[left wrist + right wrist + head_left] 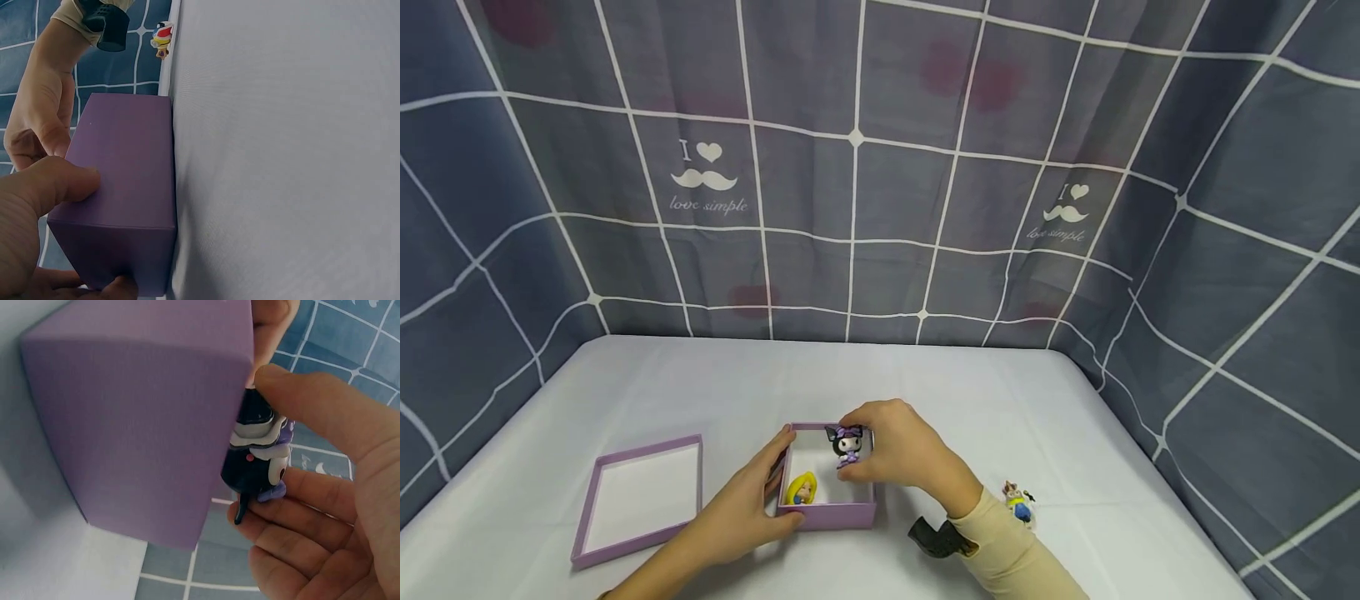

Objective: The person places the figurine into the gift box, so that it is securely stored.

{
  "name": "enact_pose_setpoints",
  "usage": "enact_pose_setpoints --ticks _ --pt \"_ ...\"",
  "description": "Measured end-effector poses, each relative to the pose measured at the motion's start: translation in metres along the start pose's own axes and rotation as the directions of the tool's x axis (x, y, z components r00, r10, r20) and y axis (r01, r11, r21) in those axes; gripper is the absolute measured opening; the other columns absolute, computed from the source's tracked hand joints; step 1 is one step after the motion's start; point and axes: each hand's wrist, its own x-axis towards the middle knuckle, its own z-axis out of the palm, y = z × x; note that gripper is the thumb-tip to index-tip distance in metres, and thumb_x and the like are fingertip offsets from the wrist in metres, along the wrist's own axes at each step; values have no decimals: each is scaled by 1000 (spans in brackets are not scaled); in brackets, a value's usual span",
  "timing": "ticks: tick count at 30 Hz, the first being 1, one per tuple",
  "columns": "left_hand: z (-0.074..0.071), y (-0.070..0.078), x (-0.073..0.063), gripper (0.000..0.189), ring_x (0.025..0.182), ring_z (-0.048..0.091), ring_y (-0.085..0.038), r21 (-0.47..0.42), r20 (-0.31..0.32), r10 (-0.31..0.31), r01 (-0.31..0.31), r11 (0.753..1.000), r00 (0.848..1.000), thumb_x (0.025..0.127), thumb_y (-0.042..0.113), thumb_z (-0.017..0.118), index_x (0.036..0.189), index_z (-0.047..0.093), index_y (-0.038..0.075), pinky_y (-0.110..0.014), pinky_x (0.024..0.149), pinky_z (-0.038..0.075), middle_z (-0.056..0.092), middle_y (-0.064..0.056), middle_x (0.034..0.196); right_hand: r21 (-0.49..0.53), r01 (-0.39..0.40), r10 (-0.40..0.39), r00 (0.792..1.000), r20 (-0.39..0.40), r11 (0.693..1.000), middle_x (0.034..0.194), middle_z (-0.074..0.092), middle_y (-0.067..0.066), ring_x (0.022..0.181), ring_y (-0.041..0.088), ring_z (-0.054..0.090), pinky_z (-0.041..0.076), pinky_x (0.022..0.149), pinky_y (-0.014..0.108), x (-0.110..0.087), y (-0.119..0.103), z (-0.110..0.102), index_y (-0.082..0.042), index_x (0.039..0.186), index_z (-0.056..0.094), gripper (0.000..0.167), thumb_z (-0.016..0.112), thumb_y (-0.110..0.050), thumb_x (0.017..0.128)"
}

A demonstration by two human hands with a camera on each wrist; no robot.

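A purple box [838, 517], white inside, stands with its top uncovered on the table. My left hand [737, 510] grips its left side, the thumb [75, 184] on the near wall and fingers round the left wall. Over the box's right part, my right hand [904, 446] pinches a small black, white and purple figurine [847, 447] between thumb and fingers. In the right wrist view this figurine [256, 453] is seen above the rim, partly hidden by the box wall. A yellow-haired figurine [802, 488] is inside the box's near-left corner.
Left of the box lies a shallow purple-rimmed lid [643, 496], its white inside facing up. Another small figurine [1019, 505], yellow and blue, lies right of my right forearm. A black wrist mount [936, 539] is on the right wrist. Grey checked cloth [805, 183] surrounds the white table [760, 375].
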Motion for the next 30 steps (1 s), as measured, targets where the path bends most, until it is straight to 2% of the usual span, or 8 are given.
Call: enact_pose_setpoints --ticks 10,14,19,30 --pt "-3 -2 -1 103 143 20 -32 59 -20 28 -27 998 999 73 9 85 152 20 -3 -37 109 32 15 -20 159 -20 -21 21 1000 -4 1000 99 70 -9 84 0 59 51 73 13 9 -14 13 -13 110 73 55 90 -39 64" --pt "-2 -3 -1 103 143 19 -33 36 -13 41 -41 999 999 73 7 84 152 19 -4 -36 109 31 14 -21 159 -25 -50 50 999 11 998 99 70 -9 82 2 61 50 68 12 10 -17 19 -13 110 73 56 90 -39 64" --pt "-2 -2 0 102 144 18 -32 9 -2 29 -29 1000 1000 74 8 83 153 18 -3 -36 109 32 12 -20 159 -39 -56 57 998 31 998 102 70 -7 81 0 59 49 66 9 14 -18 24 -12 111 73 57 90 -39 65" --pt "-2 -3 0 102 144 18 -31 4 -2 22 -22 1000 1000 74 7 83 153 18 -2 -37 109 33 13 -19 160 -58 -73 76 996 49 996 100 71 -4 76 -1 58 49 63 10 18 -18 34 -10 112 73 58 90 -38 65"
